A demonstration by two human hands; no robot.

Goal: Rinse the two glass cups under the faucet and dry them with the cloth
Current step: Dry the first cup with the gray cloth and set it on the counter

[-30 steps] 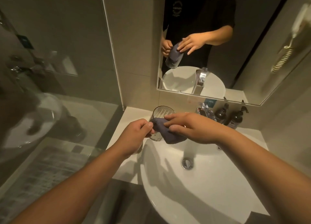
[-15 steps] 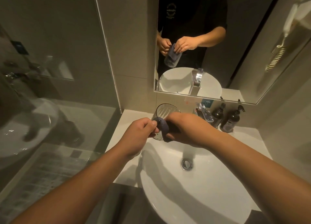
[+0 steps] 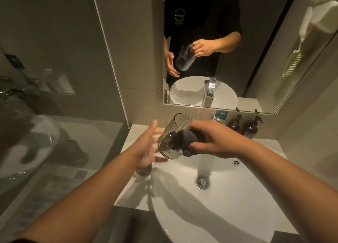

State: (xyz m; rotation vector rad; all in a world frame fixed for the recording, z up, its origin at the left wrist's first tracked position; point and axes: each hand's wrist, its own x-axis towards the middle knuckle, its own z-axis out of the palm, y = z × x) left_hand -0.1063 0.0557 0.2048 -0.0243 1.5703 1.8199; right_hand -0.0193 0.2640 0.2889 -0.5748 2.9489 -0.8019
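While right hand (image 3: 217, 142) grips cloth (image 3: 186, 142) stuffed in tilted glass cup (image 3: 173, 138) above sink (image 3: 228, 215), drying inside, we spread left hand (image 3: 146, 147) fingers wide, empty, beside it; second cup (image 3: 144, 170) on worktop (image 3: 139, 133).

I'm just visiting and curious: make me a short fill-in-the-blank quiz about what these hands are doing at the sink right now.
1. The right hand pushes a dark ____ into the tilted glass cup.
2. The left hand has its fingers ____, gripping nothing.
3. Beneath the left hand, a second glass cup stands on the ____.
4. Two dark pump bottles stand below the ____.

Missing words: cloth; spread open; counter; mirror
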